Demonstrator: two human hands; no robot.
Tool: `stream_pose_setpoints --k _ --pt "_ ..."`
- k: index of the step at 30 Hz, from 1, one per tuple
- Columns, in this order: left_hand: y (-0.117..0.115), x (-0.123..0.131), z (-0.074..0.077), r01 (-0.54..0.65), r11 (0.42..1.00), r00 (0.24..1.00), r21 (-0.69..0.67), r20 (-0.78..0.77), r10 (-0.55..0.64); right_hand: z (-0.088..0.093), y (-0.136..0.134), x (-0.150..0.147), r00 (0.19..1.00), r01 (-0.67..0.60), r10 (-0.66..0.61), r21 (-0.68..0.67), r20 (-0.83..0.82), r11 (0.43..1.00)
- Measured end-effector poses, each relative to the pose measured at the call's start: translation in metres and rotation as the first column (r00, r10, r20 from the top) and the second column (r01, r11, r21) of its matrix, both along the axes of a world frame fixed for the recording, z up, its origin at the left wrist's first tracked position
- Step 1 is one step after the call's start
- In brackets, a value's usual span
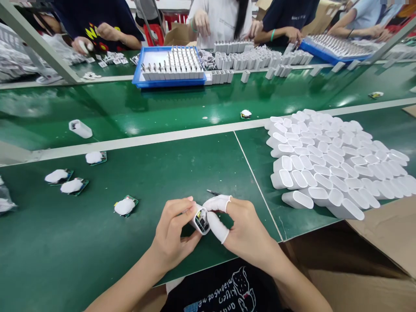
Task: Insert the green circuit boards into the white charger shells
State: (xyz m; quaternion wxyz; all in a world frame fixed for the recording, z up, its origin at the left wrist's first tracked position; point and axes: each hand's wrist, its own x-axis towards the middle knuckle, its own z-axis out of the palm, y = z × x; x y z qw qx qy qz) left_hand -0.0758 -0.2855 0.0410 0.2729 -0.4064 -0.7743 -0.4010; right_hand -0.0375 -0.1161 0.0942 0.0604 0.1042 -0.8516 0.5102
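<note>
My left hand (175,229) wraps its fingers round a white oval housing (196,215) with its open end tilted toward me; a circuit board with yellow and black parts shows inside. White finger covers sit on the thumb and forefinger of my right hand (237,221), whose tips touch the rim of that opening from the right. Whether they pinch a small part is hidden. Just beyond my hands lies a dark pointed tool (213,192). To the left, a circuit board with a white pad (126,206) rests on the green table (156,169).
Many white housings (321,169) stand packed at the right. More padded boards (74,186) lie at the left. Past a pale rail, a green belt (182,104) carries a housing (80,128) and a board (246,114). Co-workers sit behind blue trays (137,76).
</note>
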Motion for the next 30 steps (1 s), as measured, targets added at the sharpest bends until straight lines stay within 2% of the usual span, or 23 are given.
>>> stream_pose_setpoints --k 7,11,15,20,22,26,30 --pt "0.001 0.0 0.001 0.01 1.0 1.0 -0.012 -0.022 -0.01 -0.004 -0.007 0.004 0.998 0.061 -0.062 0.17 0.004 0.984" --pt "0.0 -0.001 0.0 0.02 1.0 0.999 -0.008 -0.033 -0.02 -0.006 -0.006 0.003 0.998 0.057 -0.05 0.178 -0.046 0.982" --pt "-0.004 0.0 -0.001 0.057 0.998 0.997 -0.015 -0.044 -0.058 -0.002 -0.002 0.003 1.0 0.014 -0.012 0.124 -0.02 0.992" --pt "-0.004 0.001 -0.004 0.059 0.997 0.998 -0.047 -0.031 -0.061 0.006 0.009 -0.002 0.991 -0.083 0.054 0.243 0.123 0.966" --pt "-0.002 0.0 -0.003 0.051 0.999 0.999 -0.02 0.008 -0.05 0.007 0.014 -0.005 0.984 -0.127 0.099 0.196 0.145 0.972" --pt "0.002 -0.001 -0.002 0.019 0.999 0.998 0.031 0.066 -0.021 0.003 0.016 -0.006 0.972 -0.166 0.169 -0.032 0.164 0.986" --pt "0.002 -0.001 -0.002 0.036 0.999 0.996 0.032 0.076 -0.039 -0.005 0.01 -0.004 0.97 -0.033 0.079 -0.193 0.231 0.981"
